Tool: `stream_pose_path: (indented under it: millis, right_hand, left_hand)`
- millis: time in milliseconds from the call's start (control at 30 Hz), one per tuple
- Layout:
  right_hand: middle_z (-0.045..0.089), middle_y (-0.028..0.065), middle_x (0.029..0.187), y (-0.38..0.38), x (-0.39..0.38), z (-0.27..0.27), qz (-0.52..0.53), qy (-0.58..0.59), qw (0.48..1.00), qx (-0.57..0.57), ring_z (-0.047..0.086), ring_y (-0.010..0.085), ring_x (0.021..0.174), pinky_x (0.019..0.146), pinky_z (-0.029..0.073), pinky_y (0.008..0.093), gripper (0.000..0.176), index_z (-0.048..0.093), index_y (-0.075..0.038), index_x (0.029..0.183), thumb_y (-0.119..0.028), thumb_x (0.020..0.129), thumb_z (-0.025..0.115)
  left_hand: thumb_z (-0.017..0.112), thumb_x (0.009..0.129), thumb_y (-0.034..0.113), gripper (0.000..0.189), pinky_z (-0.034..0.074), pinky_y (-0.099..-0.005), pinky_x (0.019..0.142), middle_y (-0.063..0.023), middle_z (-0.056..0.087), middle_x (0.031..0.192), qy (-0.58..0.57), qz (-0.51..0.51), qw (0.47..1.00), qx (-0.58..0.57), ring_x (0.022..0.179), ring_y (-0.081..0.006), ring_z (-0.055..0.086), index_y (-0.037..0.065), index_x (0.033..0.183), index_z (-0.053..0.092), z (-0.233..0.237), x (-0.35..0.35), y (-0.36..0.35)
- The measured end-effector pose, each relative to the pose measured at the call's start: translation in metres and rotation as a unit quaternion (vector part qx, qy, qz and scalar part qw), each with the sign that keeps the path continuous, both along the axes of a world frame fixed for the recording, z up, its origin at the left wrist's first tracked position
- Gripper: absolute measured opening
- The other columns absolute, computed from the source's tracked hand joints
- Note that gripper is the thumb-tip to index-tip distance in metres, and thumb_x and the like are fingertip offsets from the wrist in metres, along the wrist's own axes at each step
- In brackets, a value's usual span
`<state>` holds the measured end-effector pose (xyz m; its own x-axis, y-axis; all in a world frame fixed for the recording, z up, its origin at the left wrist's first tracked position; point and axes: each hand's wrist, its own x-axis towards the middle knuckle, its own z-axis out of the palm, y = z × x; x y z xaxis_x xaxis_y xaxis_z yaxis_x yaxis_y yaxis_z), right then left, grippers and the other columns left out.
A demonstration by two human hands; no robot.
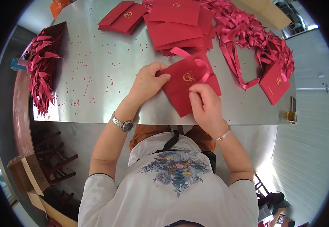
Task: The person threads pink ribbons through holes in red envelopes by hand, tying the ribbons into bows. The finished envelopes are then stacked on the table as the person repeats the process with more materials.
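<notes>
A flat red paper gift bag (179, 81) with a gold logo lies tilted at the table's front edge, in the middle of the head view. My left hand (147, 85) grips its left edge, thumb on top and fingers partly hidden beneath. A pink ribbon (207, 68) loops over the bag's upper right part. Its lower end runs to the fingertips of my right hand (206, 108), which are pinched together on it over the bag's lower right side. Just beyond the bag sits a pile of similar red bags (175, 34).
A smaller stack of red bags (122, 17) lies at the back. Ribboned bags heap up at the right (247, 30), with one bag (275, 84) at the near end. Another ribboned bundle (43, 72) lies left. Red dots scatter over the metal table (92, 68). A small jar (291, 117) stands at the right edge.
</notes>
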<state>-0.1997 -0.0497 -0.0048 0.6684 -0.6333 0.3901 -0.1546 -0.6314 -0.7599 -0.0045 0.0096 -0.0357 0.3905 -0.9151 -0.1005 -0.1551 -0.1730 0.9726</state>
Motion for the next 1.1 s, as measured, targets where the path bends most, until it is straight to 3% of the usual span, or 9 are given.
stream_pose_path:
  millis: [200, 233, 300, 433, 500, 633, 733, 900, 1100]
  right_hand:
    - [0.066, 0.0127, 0.085, -0.005, 0.032, -0.019, -0.065, 0.043, 0.994, -0.071, 0.065, 0.0318, 0.077, 0.063, 0.052, 0.0391, 0.009, 0.062, -0.004, 0.093, -0.007, 0.084, 0.061]
    - [0.066, 0.0125, 0.085, -0.004, 0.033, -0.019, -0.074, 0.039, 0.995, -0.046, 0.065, 0.0313, 0.076, 0.063, 0.052, 0.0387, 0.009, 0.062, -0.004, 0.093, -0.007, 0.084, 0.062]
    - [0.066, 0.0124, 0.084, -0.003, 0.033, -0.021, -0.080, 0.037, 0.996, -0.019, 0.065, 0.0307, 0.074, 0.062, 0.052, 0.0383, 0.009, 0.063, -0.004, 0.092, -0.007, 0.084, 0.062]
    - [0.066, 0.0124, 0.081, -0.006, 0.032, -0.024, -0.096, 0.017, 0.993, 0.065, 0.065, 0.0286, 0.071, 0.062, 0.052, 0.0363, 0.008, 0.063, -0.004, 0.089, -0.008, 0.083, 0.065]
    - [0.066, 0.0125, 0.081, -0.007, 0.033, -0.023, -0.097, 0.007, 0.993, 0.070, 0.065, 0.0280, 0.070, 0.062, 0.052, 0.0357, 0.008, 0.064, -0.003, 0.089, -0.008, 0.083, 0.066]
    - [0.065, 0.0119, 0.078, -0.007, 0.037, -0.023, -0.108, 0.012, 0.994, 0.023, 0.064, 0.0286, 0.067, 0.059, 0.051, 0.0359, 0.007, 0.063, -0.004, 0.086, -0.007, 0.081, 0.066]
    - [0.063, 0.0115, 0.075, -0.007, 0.040, -0.028, -0.105, 0.021, 0.993, -0.051, 0.063, 0.0288, 0.064, 0.056, 0.050, 0.0360, 0.007, 0.061, -0.004, 0.084, -0.007, 0.080, 0.066]
    - [0.061, 0.0113, 0.072, -0.005, 0.040, -0.024, -0.082, 0.092, 0.975, -0.185, 0.062, 0.0282, 0.062, 0.053, 0.050, 0.0359, 0.007, 0.058, -0.005, 0.080, -0.010, 0.081, 0.062]
    - [0.060, 0.0121, 0.070, -0.006, 0.043, -0.018, -0.042, 0.209, 0.944, -0.251, 0.062, 0.0292, 0.061, 0.052, 0.049, 0.0373, 0.010, 0.054, -0.005, 0.077, -0.011, 0.084, 0.055]
  left_hand:
    - [0.060, 0.086, 0.004, 0.016, 0.047, -0.0246, 0.070, -0.0053, 0.067, 0.084, 0.063, -0.010, 0.998, -0.027, 0.076, -0.0090, 0.058, -0.003, 0.099, 0.065, 0.006, -0.015, 0.007]
    - [0.060, 0.086, 0.004, 0.016, 0.047, -0.0246, 0.070, -0.0053, 0.067, 0.084, 0.065, -0.006, 0.997, -0.027, 0.076, -0.0090, 0.058, -0.003, 0.099, 0.065, 0.001, -0.015, 0.006]
    - [0.059, 0.087, 0.004, 0.015, 0.046, -0.0232, 0.069, -0.0025, 0.066, 0.084, 0.233, 0.005, 0.972, -0.039, 0.075, -0.0073, 0.057, -0.002, 0.099, 0.066, -0.011, -0.015, 0.004]
    - [0.060, 0.087, 0.006, 0.015, 0.046, -0.0224, 0.067, -0.0009, 0.065, 0.084, 0.270, 0.010, 0.961, -0.053, 0.074, -0.0060, 0.055, -0.001, 0.099, 0.067, -0.008, -0.020, 0.005]
    - [0.061, 0.087, 0.007, 0.016, 0.046, -0.0222, 0.066, -0.0010, 0.065, 0.084, 0.167, -0.001, 0.986, -0.011, 0.075, -0.0052, 0.055, -0.001, 0.099, 0.067, -0.001, -0.021, 0.007]
    - [0.061, 0.086, 0.006, 0.017, 0.047, -0.0235, 0.067, -0.0035, 0.066, 0.085, 0.124, 0.012, 0.992, 0.003, 0.076, -0.0065, 0.056, -0.002, 0.100, 0.066, 0.006, -0.026, 0.008]
    - [0.060, 0.085, 0.005, 0.018, 0.049, -0.0274, 0.070, -0.0103, 0.067, 0.087, 0.051, 0.028, 0.998, -0.023, 0.077, -0.0142, 0.061, -0.003, 0.100, 0.065, 0.001, -0.030, 0.008]
    - [0.057, 0.083, 0.002, 0.018, 0.051, -0.0389, 0.076, -0.0220, 0.065, 0.094, -0.072, 0.050, 0.993, -0.076, 0.086, -0.0372, 0.063, -0.003, 0.099, 0.064, -0.006, -0.038, 0.009]
    - [0.056, 0.081, 0.000, 0.018, 0.051, -0.0436, 0.079, -0.0217, 0.065, 0.095, -0.202, 0.050, 0.975, -0.074, 0.089, -0.0401, 0.062, -0.003, 0.097, 0.064, 0.000, -0.041, 0.012]
